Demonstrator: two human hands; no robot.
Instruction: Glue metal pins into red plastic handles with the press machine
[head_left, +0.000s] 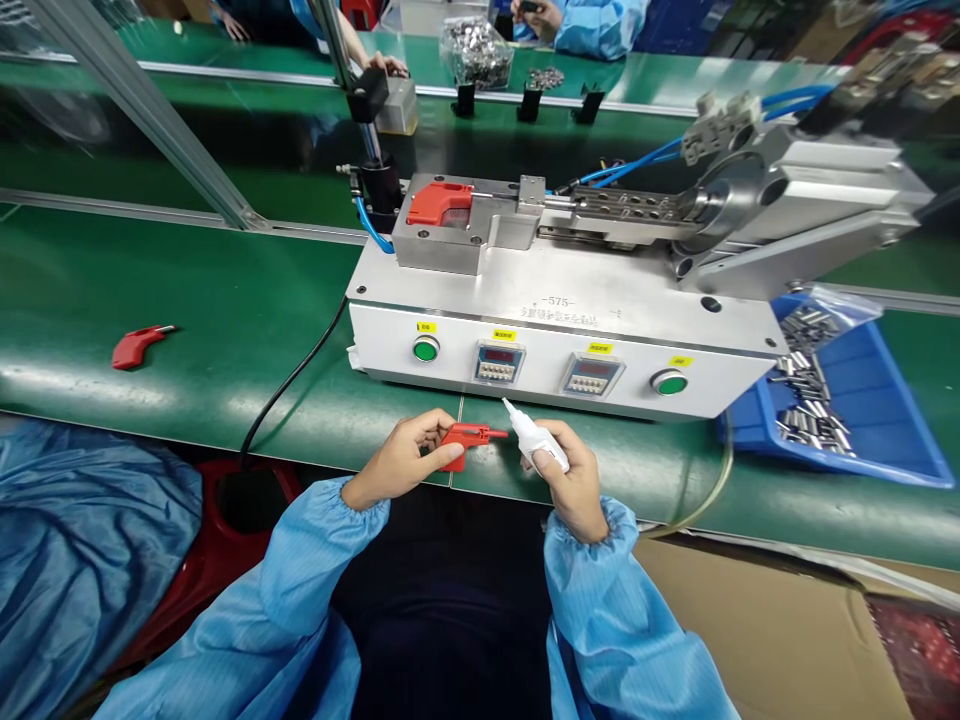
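My left hand grips a small red plastic part by its handle, its snout pointing right. My right hand holds a white squeeze bottle whose thin nozzle points up-left, the tip close to the end of the red part. Both hands hover at the near edge of the green belt, just in front of a white machine. Another red part sits in the metal fixture on top of the machine. A third red part lies alone on the belt at the left.
A blue tray with several small metal cylinders stands at the right. The machine front has two green buttons and two counters. A black cable runs off its left side. Other people's hands and a bag of metal parts are across the far belt. A cardboard box sits lower right.
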